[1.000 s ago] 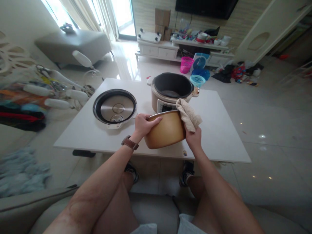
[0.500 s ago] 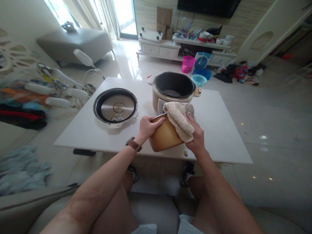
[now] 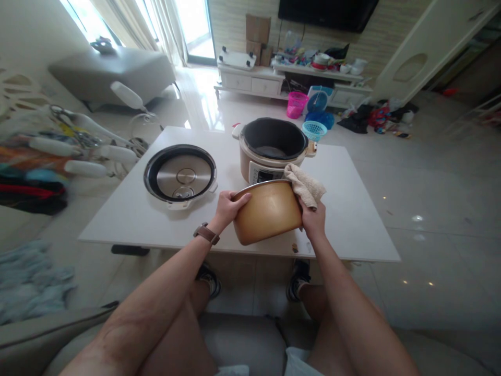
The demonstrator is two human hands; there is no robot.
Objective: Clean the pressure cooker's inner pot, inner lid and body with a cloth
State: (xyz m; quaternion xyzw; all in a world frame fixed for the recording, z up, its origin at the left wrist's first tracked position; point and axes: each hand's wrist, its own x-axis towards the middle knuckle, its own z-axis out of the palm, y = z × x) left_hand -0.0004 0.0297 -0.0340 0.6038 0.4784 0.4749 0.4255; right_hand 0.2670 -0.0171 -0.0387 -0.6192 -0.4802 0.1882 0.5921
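Note:
A golden-brown inner pot (image 3: 270,211) is held tilted above the front of the white table (image 3: 344,209). My left hand (image 3: 228,210) grips its left rim, thumb on the outer wall and fingers out of sight. At the pot's right side, my right hand (image 3: 313,218) is closed on a beige towel (image 3: 307,185) bunched against the rim. Just behind the pot stands the rice cooker body (image 3: 254,156), its dark cavity open at the top. To the left lies the cooker lid (image 3: 180,175), metal inner side facing up.
A small sticker (image 3: 295,248) is at the table's front edge. Left of the table is a rack with white padded arms (image 3: 127,95). Beyond it on the floor are a pink basket (image 3: 296,104) and a light blue basket (image 3: 314,129). A grey sofa (image 3: 242,339) is beneath me.
My right hand and the towel have slid off the pot's outer wall to its right rim, uncovering more of the wall. My left hand keeps its hold.

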